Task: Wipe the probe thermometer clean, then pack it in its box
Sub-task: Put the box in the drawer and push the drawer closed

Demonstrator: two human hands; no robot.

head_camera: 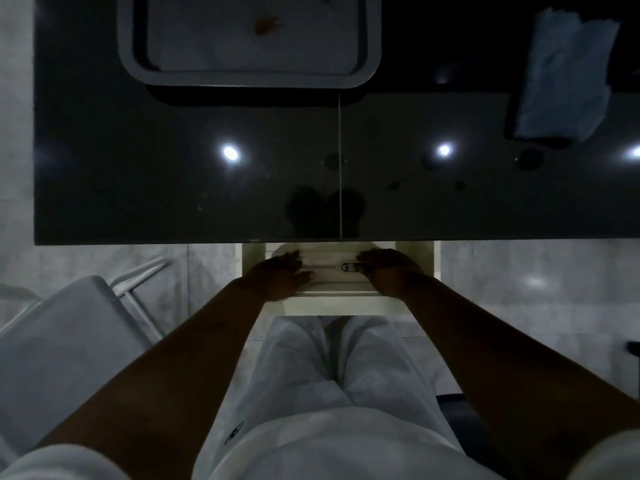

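Below the counter's front edge, an open cream drawer (332,304) holds a pale flat box-like thing (329,282). My left hand (285,271) lies flat on its left part, fingers stretched out. At its right end my right hand (386,268) has its fingertips against a small oblong dark-and-silver piece (347,267). The light is too dim to tell whether that piece is the probe thermometer. A bluish crumpled cloth or paper (564,74) lies on a dark object at the counter's far right.
A glossy black counter (173,174) reflects ceiling lights. A white tray (249,77) with a brown stain sits at its far middle. A white folding chair (69,334) stands on the tiled floor to my left. My white-clothed legs are under the drawer.
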